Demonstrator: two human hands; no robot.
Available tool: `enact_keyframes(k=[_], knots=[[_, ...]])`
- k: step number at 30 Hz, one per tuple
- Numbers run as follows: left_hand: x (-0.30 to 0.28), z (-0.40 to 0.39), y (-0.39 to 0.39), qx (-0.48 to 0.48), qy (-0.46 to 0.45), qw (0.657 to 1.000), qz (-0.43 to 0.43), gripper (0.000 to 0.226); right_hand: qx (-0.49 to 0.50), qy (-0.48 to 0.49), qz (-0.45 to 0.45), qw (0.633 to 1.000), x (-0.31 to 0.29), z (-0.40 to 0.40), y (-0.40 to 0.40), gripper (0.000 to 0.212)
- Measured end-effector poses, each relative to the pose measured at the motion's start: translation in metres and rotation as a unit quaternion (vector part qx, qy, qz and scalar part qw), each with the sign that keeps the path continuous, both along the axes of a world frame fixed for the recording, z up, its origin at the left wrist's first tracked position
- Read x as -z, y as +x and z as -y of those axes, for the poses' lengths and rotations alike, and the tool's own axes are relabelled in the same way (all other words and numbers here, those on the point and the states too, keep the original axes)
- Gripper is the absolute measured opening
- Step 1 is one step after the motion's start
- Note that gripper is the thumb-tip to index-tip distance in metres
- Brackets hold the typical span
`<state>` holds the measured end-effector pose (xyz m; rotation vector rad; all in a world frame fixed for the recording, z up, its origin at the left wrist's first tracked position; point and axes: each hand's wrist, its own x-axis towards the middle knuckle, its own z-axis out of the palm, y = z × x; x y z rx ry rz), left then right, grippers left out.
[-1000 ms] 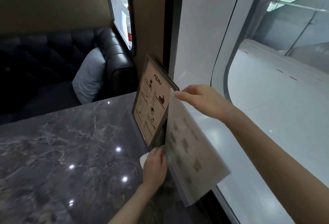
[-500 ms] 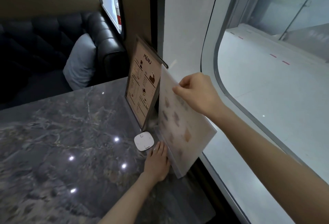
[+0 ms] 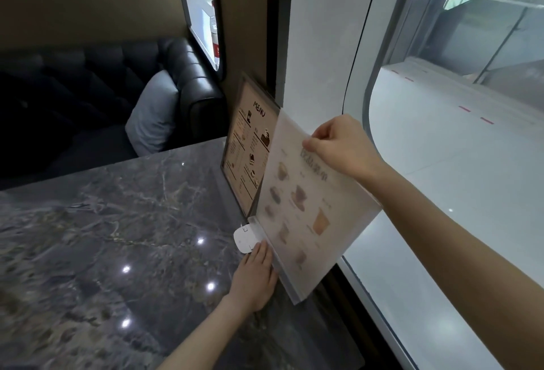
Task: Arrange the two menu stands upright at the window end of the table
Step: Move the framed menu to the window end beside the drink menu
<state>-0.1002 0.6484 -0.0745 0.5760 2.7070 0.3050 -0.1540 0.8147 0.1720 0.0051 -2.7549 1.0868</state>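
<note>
A dark-framed brown menu stand [image 3: 245, 152] headed "MENU" stands upright at the window end of the grey marble table [image 3: 117, 237], leaning toward the wall. Beside it, nearer to me, is a clear acrylic menu stand [image 3: 306, 210] with drink pictures, its face turned toward me and its base on the table edge. My right hand [image 3: 341, 146] pinches its top edge. My left hand [image 3: 259, 275] lies flat on the table with the fingers pressed against the stand's base.
A small white square device [image 3: 244, 240] lies on the table, touching the acrylic base. A black leather bench [image 3: 182, 75] with a grey cushion [image 3: 153, 113] is beyond the table. A large window [image 3: 441, 134] runs along the right.
The acrylic stand has turned from edge-on until its printed face points toward me, and its base has come down on the table. My right hand kept hold of its top edge.
</note>
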Motion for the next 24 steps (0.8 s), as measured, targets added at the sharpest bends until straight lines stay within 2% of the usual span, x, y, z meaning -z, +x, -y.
enact_keyframes(k=[10, 24], knots=[[0.001, 0.012, -0.002, 0.01, -0.024, 0.999, 0.024, 0.059, 0.044, 0.006, 0.036, 0.998, 0.008, 0.001, -0.002, 0.032], [0.001, 0.009, -0.006, 0.006, -0.004, 0.999, 0.053, 0.06, 0.035, 0.003, 0.041, 0.999, 0.012, -0.01, -0.007, 0.032]])
